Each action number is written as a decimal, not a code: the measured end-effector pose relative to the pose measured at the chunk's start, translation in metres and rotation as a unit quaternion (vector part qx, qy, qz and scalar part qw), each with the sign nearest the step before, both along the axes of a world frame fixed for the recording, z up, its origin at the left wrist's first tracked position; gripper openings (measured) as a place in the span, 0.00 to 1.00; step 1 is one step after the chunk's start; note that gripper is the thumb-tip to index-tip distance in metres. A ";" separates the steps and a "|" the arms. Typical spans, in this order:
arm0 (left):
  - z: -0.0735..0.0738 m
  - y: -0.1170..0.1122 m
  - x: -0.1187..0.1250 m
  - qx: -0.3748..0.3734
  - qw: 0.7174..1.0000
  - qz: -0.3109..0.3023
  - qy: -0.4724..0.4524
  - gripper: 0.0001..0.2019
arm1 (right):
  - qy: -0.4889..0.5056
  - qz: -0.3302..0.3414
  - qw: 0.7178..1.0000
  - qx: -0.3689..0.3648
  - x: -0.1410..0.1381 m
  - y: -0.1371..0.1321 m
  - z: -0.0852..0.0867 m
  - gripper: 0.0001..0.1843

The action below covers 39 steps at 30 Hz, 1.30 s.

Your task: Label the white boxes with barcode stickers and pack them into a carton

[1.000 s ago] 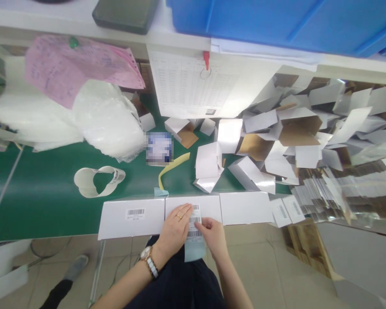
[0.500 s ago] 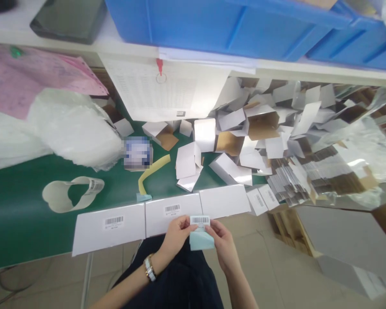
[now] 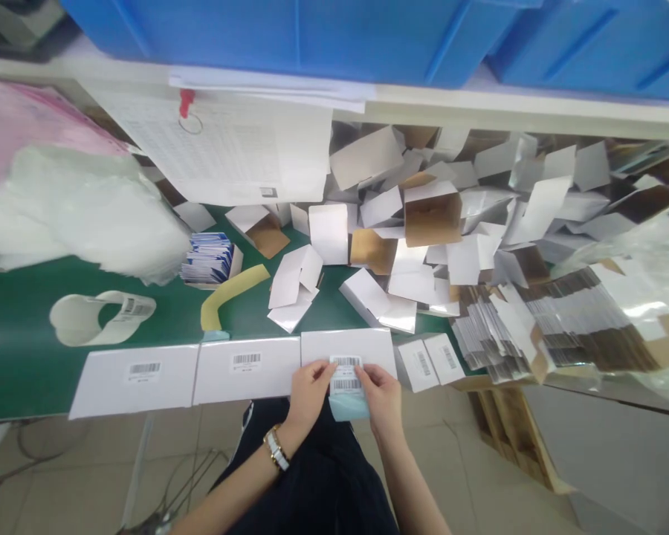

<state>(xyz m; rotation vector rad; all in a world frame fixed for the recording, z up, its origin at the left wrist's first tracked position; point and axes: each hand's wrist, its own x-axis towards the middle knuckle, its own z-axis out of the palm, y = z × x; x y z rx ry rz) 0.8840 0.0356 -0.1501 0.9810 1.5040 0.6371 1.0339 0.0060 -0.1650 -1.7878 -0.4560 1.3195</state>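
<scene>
Between my two hands is a strip of white barcode labels (image 3: 346, 386) on pale blue backing. Two labels show, one above the other, and the bare backing hangs below. My left hand (image 3: 311, 394) pinches the strip's upper left edge, and my right hand (image 3: 382, 390) pinches its upper right edge. The top label lies in front of the lower part of a plain white box (image 3: 343, 343); whether it touches the box I cannot tell. To the left, a white box (image 3: 245, 386) and another white box (image 3: 139, 390) each carry a barcode label.
Two small labelled boxes (image 3: 438, 360) stand to the right, beside stacked flat cartons (image 3: 490, 327). Open white cartons (image 3: 373, 290) cover the table's back. On the green table (image 3: 11, 371) lie a label loop (image 3: 103, 319), a yellow strip (image 3: 231, 293) and a box of blue-white packets (image 3: 209, 260).
The view has shifted right. My hands have brought the label strip from the middle box's right end to the plain box. A second barcode label now shows on the strip.
</scene>
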 end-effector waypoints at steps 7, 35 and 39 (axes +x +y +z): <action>0.004 -0.003 0.012 0.209 0.969 -0.002 0.130 0.07 | -0.108 0.050 0.993 -0.019 0.016 0.017 -0.005 0.23; -0.012 -0.010 0.024 0.394 0.845 -0.275 0.234 0.23 | -0.213 0.155 0.963 -0.053 0.014 0.032 0.016 0.16; -0.015 -0.008 0.027 0.391 0.841 -0.285 0.241 0.24 | -0.222 0.155 0.961 -0.054 0.012 0.032 0.009 0.21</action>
